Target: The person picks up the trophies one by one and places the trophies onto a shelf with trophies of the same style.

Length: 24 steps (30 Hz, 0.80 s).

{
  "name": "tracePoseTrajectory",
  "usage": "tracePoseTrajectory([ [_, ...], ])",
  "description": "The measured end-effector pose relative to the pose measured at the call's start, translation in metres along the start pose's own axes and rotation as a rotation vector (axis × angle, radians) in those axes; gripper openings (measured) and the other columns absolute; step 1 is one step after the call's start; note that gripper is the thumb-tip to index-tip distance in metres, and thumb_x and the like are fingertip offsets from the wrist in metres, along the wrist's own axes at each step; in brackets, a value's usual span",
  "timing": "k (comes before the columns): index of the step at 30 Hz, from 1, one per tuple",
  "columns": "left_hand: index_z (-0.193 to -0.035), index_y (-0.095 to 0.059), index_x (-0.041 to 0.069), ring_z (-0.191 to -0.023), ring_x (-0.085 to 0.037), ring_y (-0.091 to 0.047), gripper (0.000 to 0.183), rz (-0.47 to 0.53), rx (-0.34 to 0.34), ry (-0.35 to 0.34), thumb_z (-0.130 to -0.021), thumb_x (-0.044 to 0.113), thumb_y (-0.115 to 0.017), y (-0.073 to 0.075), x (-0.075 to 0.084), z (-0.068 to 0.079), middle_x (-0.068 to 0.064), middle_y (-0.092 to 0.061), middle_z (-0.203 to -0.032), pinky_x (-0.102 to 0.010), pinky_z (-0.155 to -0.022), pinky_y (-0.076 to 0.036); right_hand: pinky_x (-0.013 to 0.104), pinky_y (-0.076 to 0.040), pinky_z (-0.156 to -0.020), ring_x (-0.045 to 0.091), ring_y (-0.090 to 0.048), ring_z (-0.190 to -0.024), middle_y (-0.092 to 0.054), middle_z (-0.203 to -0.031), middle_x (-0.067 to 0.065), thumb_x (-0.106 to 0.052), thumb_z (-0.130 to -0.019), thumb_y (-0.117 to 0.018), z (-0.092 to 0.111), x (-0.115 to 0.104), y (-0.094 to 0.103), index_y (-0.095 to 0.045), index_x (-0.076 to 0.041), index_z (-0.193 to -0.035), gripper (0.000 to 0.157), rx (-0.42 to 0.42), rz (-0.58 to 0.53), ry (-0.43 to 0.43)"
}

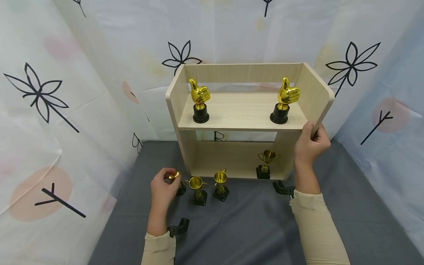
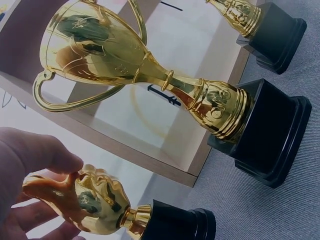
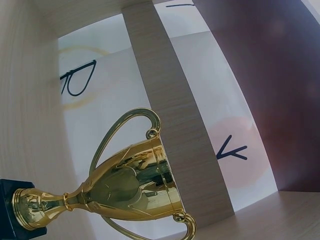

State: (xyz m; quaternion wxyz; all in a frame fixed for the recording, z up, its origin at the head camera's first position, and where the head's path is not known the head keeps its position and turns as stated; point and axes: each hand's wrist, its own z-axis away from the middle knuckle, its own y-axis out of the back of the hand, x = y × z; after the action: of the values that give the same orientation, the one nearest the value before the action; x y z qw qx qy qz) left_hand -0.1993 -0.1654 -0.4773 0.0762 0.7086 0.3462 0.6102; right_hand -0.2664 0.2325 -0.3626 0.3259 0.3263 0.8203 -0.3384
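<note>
My left hand grips the gold top of a thumbs-up trophy by the shelf's lower left corner. Its black base shows beyond the fingers. Just right of that hand, two gold cup trophies stand on the cloth: a nearer cup and another cup. My right hand holds the right side panel of the wooden shelf, thumb at the front and fingers partly hidden behind the panel. In the right wrist view, a gold cup trophy appears inside the shelf; that hand is out of frame there.
Two thumbs-up trophies, a left one and a right one, stand on the upper board. On the lower board a cup trophy stands toward the right. Grey cloth covers the table; patterned fabric hangs around it.
</note>
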Motion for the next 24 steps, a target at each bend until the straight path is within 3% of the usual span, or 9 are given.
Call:
tracePoseTrajectory([
  [6, -0.107, -0.068, 0.013, -0.095, -0.024, -0.059, 0.026, -0.003, -0.044, 0.018, -0.083, 0.019, -0.075, 0.0, -0.001, 0.0, -0.008, -0.067, -0.106, -0.038, -0.075, -0.047, 0.022, -0.024, -0.051, 0.005, -0.039, -0.054, -0.048, -0.058, -0.012, -0.023, -0.09, -0.064, -0.006, 0.026, 0.003, -0.062, -0.024, -0.066, 0.024, -0.009, 0.027, -0.002],
  [14, -0.111, -0.066, 0.011, -0.102, -0.029, -0.055, 0.044, -0.065, -0.016, 0.044, -0.081, 0.041, -0.079, 0.0, -0.002, 0.003, -0.012, -0.061, -0.111, -0.047, -0.083, -0.048, 0.021, -0.023, -0.051, 0.001, -0.038, -0.054, -0.048, -0.058, -0.013, -0.016, -0.09, -0.062, -0.001, 0.005, 0.0, -0.06, -0.019, -0.067, 0.023, 0.0, 0.005, -0.013],
  [24, -0.101, -0.059, 0.011, -0.075, -0.024, -0.059, 0.054, -0.195, 0.002, 0.117, -0.076, 0.054, -0.079, 0.0, -0.004, 0.006, -0.009, -0.062, -0.096, -0.03, -0.057, -0.043, 0.021, -0.024, -0.051, 0.001, -0.039, -0.055, -0.048, -0.059, -0.013, -0.015, -0.09, -0.061, 0.001, -0.005, 0.001, -0.061, -0.018, -0.068, 0.022, -0.007, -0.011, -0.005],
])
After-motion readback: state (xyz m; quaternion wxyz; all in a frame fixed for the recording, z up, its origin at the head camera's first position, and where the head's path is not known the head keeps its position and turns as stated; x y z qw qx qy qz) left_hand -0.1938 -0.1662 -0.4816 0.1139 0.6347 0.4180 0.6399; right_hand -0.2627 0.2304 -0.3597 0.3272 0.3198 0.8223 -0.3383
